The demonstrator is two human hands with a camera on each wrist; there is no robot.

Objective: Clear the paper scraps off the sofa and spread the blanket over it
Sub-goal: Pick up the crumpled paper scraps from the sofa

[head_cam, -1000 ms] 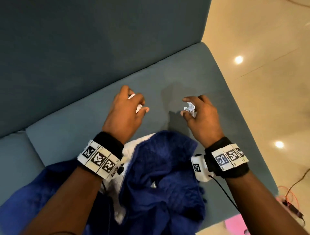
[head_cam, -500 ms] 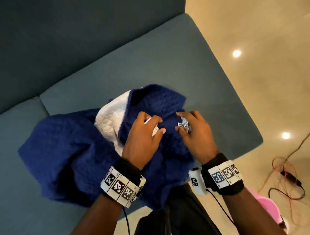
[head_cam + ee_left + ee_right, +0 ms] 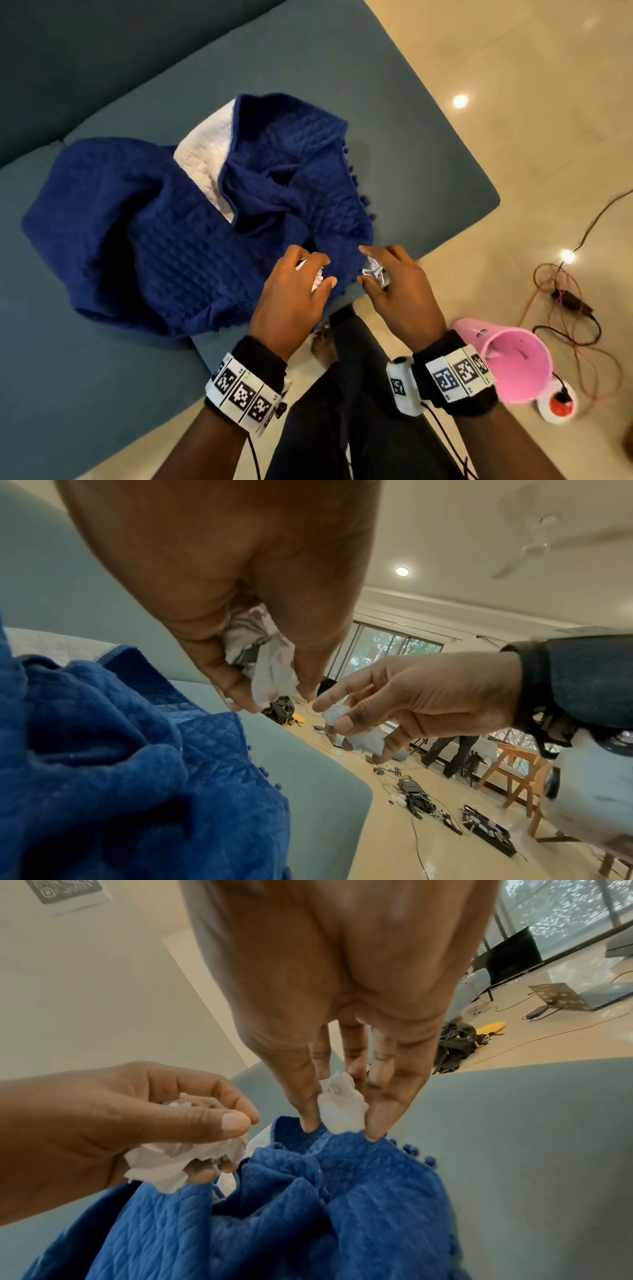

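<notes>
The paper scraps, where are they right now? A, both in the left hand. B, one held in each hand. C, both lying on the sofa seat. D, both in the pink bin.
B: the left hand grips one crumpled paper scrap, and the right hand pinches the other scrap between its fingertips, both above the blue blanket.

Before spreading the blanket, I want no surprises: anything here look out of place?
The blue blanket lies bunched on the sofa, white underside showing. The pink bin lies tipped on the floor among loose cables.
</notes>
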